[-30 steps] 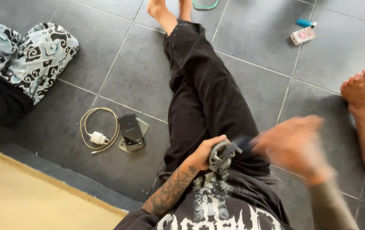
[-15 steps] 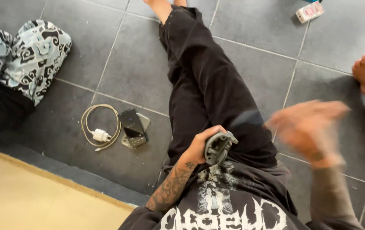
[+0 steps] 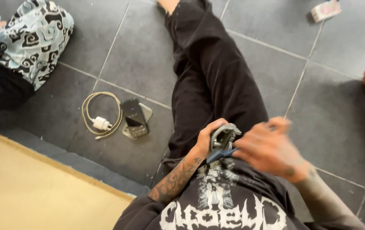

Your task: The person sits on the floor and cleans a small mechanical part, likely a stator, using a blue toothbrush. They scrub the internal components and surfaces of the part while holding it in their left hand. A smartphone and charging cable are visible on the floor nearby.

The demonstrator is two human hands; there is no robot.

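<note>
The left hand (image 3: 206, 140) grips a ridged grey metal part (image 3: 223, 138) (right hand (image 3: 267, 149) blurred, its grip unreadable) over black trousers (image 3: 208, 81).

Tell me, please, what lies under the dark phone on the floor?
Beneath the dark phone lies a second, lighter flat device, only its edges showing; the covered face cannot be seen.

— What is the left hand (image 3: 206, 138) gripping?
— A dull grey metal part (image 3: 223, 138), matt, with a blue plastic-looking piece beneath.

— And around it?
— Matt grey floor tiles (image 3: 144, 55), faintly rough; soft black cloth trousers (image 3: 210, 76); a glossy phone (image 3: 133, 115); a smooth pale cable (image 3: 101, 115).
</note>
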